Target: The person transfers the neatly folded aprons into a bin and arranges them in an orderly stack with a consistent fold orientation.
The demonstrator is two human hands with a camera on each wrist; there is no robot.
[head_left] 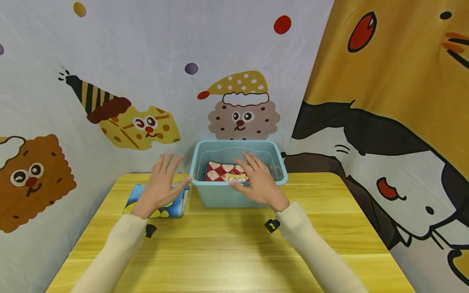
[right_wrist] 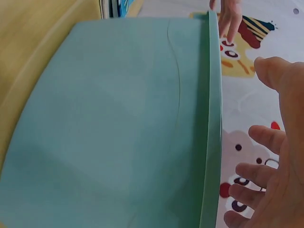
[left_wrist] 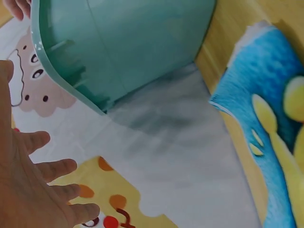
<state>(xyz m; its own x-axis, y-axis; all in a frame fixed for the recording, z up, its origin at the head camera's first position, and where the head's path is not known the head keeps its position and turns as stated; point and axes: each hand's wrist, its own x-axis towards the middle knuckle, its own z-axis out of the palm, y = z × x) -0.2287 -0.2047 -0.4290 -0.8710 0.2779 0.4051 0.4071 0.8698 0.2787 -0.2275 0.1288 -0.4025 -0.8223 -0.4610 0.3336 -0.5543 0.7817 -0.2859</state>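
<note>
A light blue plastic bin (head_left: 234,197) stands at the back of the table, with a folded red-and-white checkered cloth (head_left: 219,171) inside it. Left of the bin lies a folded blue cloth with yellow figures (head_left: 178,205), also visible at the right of the left wrist view. My left hand (head_left: 160,189), fingers spread, is in the air over the blue cloth, near the bin's left side. Over the bin's front right rim hovers my right hand (head_left: 259,181), its fingers apart and holding nothing; it covers part of the bin's inside in the head view.
The wooden table (head_left: 220,252) runs up to a printed fabric backdrop (head_left: 146,49) behind the bin. A dark wrist strap piece (head_left: 272,225) sits below the right wrist, and another (head_left: 150,230) below the left.
</note>
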